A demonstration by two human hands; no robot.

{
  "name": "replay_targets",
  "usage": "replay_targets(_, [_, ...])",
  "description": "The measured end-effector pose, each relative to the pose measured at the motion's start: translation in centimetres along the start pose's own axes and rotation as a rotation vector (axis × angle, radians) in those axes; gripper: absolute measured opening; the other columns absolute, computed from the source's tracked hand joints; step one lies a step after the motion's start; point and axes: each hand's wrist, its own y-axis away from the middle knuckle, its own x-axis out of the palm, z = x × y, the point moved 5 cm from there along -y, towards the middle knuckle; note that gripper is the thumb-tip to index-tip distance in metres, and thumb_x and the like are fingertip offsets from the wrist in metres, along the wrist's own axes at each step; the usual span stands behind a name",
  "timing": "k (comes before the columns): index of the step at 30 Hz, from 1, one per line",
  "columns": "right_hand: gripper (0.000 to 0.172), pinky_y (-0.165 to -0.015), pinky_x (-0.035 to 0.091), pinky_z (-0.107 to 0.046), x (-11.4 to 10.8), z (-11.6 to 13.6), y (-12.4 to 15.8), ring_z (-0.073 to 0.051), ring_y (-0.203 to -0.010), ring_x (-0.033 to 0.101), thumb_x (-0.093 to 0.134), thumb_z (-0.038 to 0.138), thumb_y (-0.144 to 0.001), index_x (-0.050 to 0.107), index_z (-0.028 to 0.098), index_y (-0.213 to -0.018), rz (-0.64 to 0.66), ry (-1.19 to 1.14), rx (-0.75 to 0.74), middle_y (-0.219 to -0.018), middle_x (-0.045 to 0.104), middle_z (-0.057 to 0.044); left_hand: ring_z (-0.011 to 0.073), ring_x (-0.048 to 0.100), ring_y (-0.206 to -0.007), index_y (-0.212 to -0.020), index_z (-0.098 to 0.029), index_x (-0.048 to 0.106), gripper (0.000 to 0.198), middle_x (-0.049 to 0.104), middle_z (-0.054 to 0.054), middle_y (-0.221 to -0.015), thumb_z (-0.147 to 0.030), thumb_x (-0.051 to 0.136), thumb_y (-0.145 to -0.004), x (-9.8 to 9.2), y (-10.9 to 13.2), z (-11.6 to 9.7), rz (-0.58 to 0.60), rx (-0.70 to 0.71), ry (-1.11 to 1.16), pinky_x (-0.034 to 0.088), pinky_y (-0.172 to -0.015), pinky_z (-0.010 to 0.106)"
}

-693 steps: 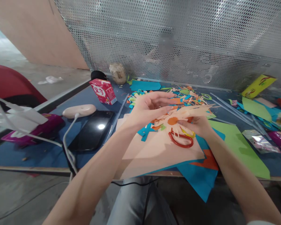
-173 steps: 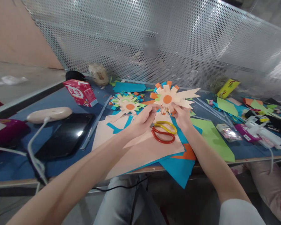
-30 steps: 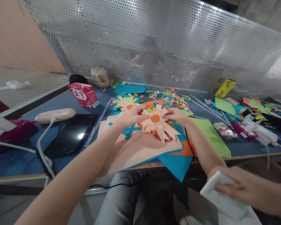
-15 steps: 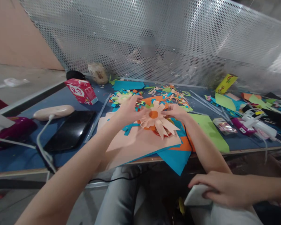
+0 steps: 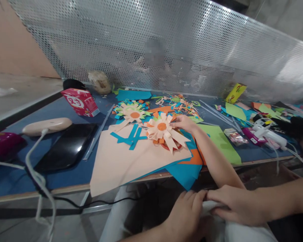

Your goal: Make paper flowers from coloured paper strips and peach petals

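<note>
My right hand pinches the right edge of a peach paper flower with an orange centre and notched ribbon tails. The flower rests partly on a round red-rimmed thing, mostly hidden. Low in front of the table, over the lap, my left hand has curled fingers touching the hand of another person, which reaches in from the right. A pale object between these two hands is mostly covered. A second paper flower, layered in peach, green and blue, lies behind to the left.
Blue strips lie on peach sheets. A black tablet-like slab, cream cabled device and pink box stand left. Green paper, a yellow box and paper scraps lie right. A perforated metal screen rises behind.
My left hand has left the flowers and come down to the other person's hand, which held a white object. My right hand stays at the peach flower. The view has shifted slightly.
</note>
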Motion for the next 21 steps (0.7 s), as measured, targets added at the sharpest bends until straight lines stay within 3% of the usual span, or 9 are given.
replay_targets(2, [0.037, -0.064, 0.044, -0.015, 0.5, 0.4, 0.7, -0.006, -0.077, 0.065, 0.052, 0.012, -0.079, 0.058, 0.024, -0.114, 0.118, 0.143, 0.011, -0.092, 0.071, -0.001, 0.0246, 0.064, -0.084, -0.121, -0.017, 0.038, 0.048, 0.066, 0.013, -0.103, -0.027, 0.055, -0.078, -0.6, 0.2, -0.1, 0.007, -0.001, 0.066, 0.053, -0.07, 0.035])
replay_targets(5, [0.03, -0.066, 0.044, -0.015, -1.0, 1.9, -0.4, -0.007, -0.078, 0.063, 0.053, 0.014, -0.079, 0.063, 0.023, -0.105, 0.102, 0.046, -0.033, -0.09, 0.071, -0.002, 0.0207, 0.066, -0.082, -0.127, -0.016, 0.031, 0.054, 0.067, 0.011, -0.104, -0.015, 0.052, -0.077, 0.1, 1.2, 0.3, 0.06, 0.076, 0.029, 0.052, -0.07, 0.028])
replay_targets(6, [0.027, -0.065, 0.044, -0.016, -2.1, 2.2, -1.9, -0.008, -0.076, 0.063, 0.055, 0.015, -0.077, 0.065, 0.021, -0.102, 0.044, -0.055, -0.049, -0.088, 0.071, -0.002, 0.0213, 0.067, -0.08, -0.131, -0.016, 0.028, 0.058, 0.068, 0.011, -0.101, -0.014, 0.051, -0.078, 0.9, 1.8, 1.0, 0.071, 0.066, -0.06, 0.053, -0.069, 0.029])
replay_targets(7, [0.022, -0.065, 0.045, -0.018, -3.9, 1.7, -4.0, -0.01, -0.075, 0.063, 0.059, 0.018, -0.074, 0.067, 0.02, -0.095, -0.109, -0.179, 0.032, -0.082, 0.07, -0.002, 0.0215, 0.067, -0.074, -0.133, -0.016, 0.028, 0.058, 0.07, 0.009, -0.093, -0.014, 0.05, -0.079, 2.0, 2.5, 1.9, 0.098, 0.044, -0.142, 0.053, -0.065, 0.029])
replay_targets(9, [0.012, -0.06, 0.044, -0.02, -7.2, 0.4, -9.4, -0.009, -0.062, 0.06, 0.063, 0.024, -0.07, 0.067, 0.017, -0.078, -0.314, -0.361, 0.05, -0.065, 0.066, 0.002, 0.0206, 0.066, -0.064, -0.127, -0.019, 0.039, 0.052, 0.07, 0.005, -0.08, -0.02, 0.055, -0.078, 4.9, 4.2, 3.5, 0.239, 0.088, -0.256, 0.051, -0.055, 0.026])
replay_targets(12, [0.014, -0.056, 0.044, -0.022, -10.6, -3.2, -17.6, -0.008, -0.054, 0.055, 0.066, 0.025, -0.065, 0.062, 0.014, -0.072, -0.417, -0.414, 0.098, -0.062, 0.063, 0.002, 0.014, 0.063, -0.056, -0.119, -0.026, 0.048, 0.039, 0.067, 0.0, -0.071, -0.021, 0.054, -0.081, 7.9, 6.5, 5.5, 0.357, 0.124, -0.351, 0.046, -0.051, 0.019])
replay_targets(14, [0.017, -0.053, 0.043, -0.021, -11.5, -5.6, -20.5, -0.008, -0.051, 0.053, 0.069, 0.026, -0.061, 0.061, 0.013, -0.069, -0.451, -0.438, 0.123, -0.059, 0.061, 0.002, 0.0111, 0.062, -0.056, -0.117, -0.027, 0.049, 0.036, 0.066, -0.001, -0.072, -0.021, 0.053, -0.082, 8.7, 7.2, 6.5, 0.377, 0.084, -0.336, 0.044, -0.053, 0.016])
replay_targets(17, [0.023, -0.052, 0.044, -0.021, -11.5, -7.3, -21.1, -0.008, -0.052, 0.054, 0.071, 0.029, -0.058, 0.061, 0.014, -0.072, -0.468, -0.48, 0.133, -0.062, 0.062, 0.002, 0.0118, 0.062, -0.064, -0.116, -0.028, 0.051, 0.035, 0.066, 0.0, -0.077, -0.021, 0.054, -0.081, 9.5, 7.2, 7.4, 0.385, 0.022, -0.298, 0.045, -0.057, 0.016])
replay_targets(21, [0.026, -0.051, 0.044, -0.02, -11.3, -6.9, -19.9, -0.007, -0.051, 0.054, 0.073, 0.031, -0.056, 0.062, 0.014, -0.073, -0.485, -0.508, 0.13, -0.062, 0.062, 0.003, 0.0191, 0.063, -0.08, -0.111, -0.033, 0.057, 0.033, 0.065, 0.004, -0.088, -0.024, 0.055, -0.08, 11.0, 6.5, 8.2, 0.3, -0.055, -0.284, 0.049, -0.064, 0.023])
